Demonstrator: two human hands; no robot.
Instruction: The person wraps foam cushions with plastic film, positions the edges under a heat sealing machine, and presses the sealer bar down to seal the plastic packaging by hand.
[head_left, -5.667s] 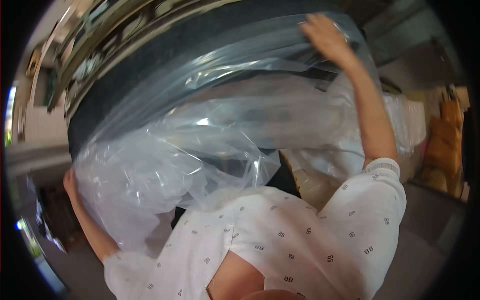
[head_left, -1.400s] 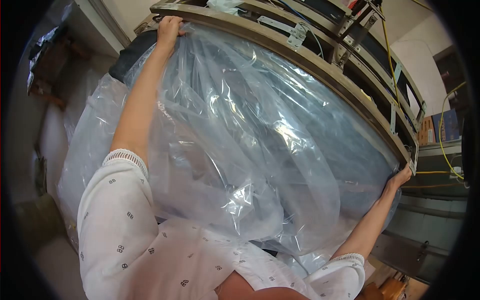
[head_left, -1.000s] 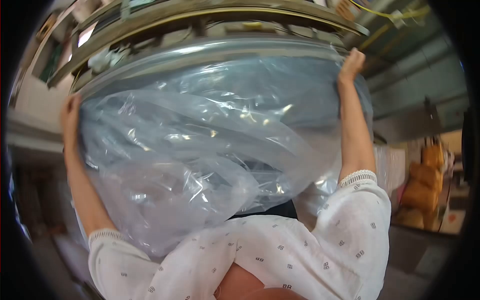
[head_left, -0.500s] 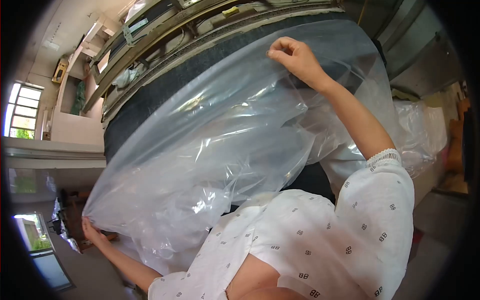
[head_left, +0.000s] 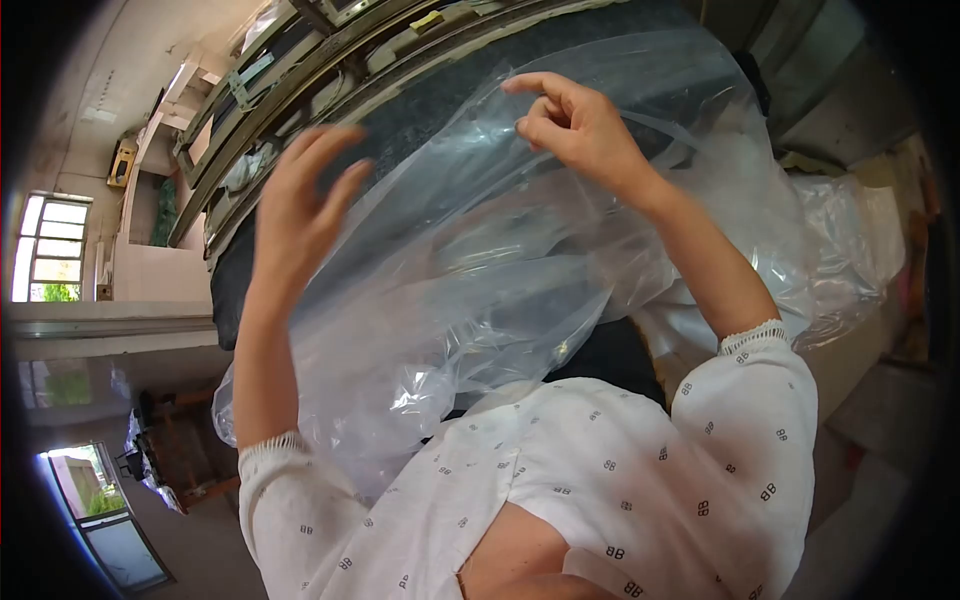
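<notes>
A large clear plastic sheet [head_left: 500,260] lies in loose folds over a dark surface [head_left: 430,115] and hangs down toward my body. My left hand [head_left: 305,200] is raised over the sheet's left part, its thumb and fingers apart and slightly blurred, with nothing in it. Over the upper middle of the sheet is my right hand [head_left: 575,125], its index finger stretched out and the other fingers curled. The sheet's far edge passes right by that index fingertip, and no plastic shows gripped between the fingers.
A metal and wood frame [head_left: 290,110] runs along the far side of the dark surface. More bunched clear plastic [head_left: 845,240] is at the right. Windows [head_left: 55,245] and a dark brown object [head_left: 185,450] stand at the left.
My left hand has let go of the sheet's lower left corner and moved up and right. That corner has dropped inward. My right index finger has stretched out.
</notes>
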